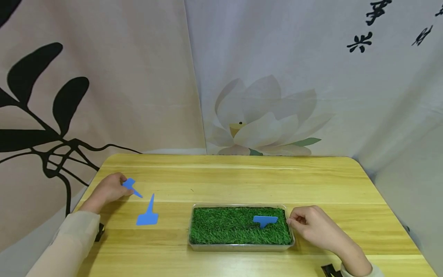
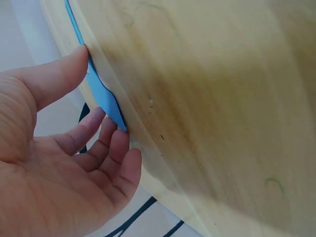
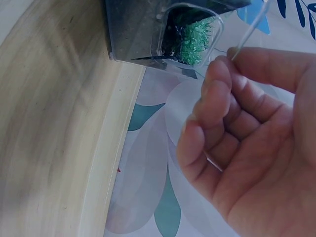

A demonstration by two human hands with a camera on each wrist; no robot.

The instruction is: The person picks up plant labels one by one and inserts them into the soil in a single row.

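Observation:
My left hand [image 1: 109,192] pinches a blue T-shaped plant label [image 1: 129,183] at the table's left side, its pointed stem slanting toward the front right. In the left wrist view the thumb and fingertips hold this label [image 2: 102,98] by its edges, close over the wood. A second blue plant label [image 1: 147,219] lies flat nearby, stem pointing away. Another blue plant label [image 1: 265,219] stands in the artificial grass [image 1: 225,227], its lower stem hidden. That grass fills a clear plastic box [image 1: 238,248]. My right hand [image 1: 316,227] pinches the box's right rim between thumb and forefinger.
The light wooden table [image 1: 242,181] has rounded far corners. Behind it hangs a pale curtain [image 1: 145,96] printed with a lotus, black leaves and characters. Dark straps [image 1: 331,270] show at the wrists.

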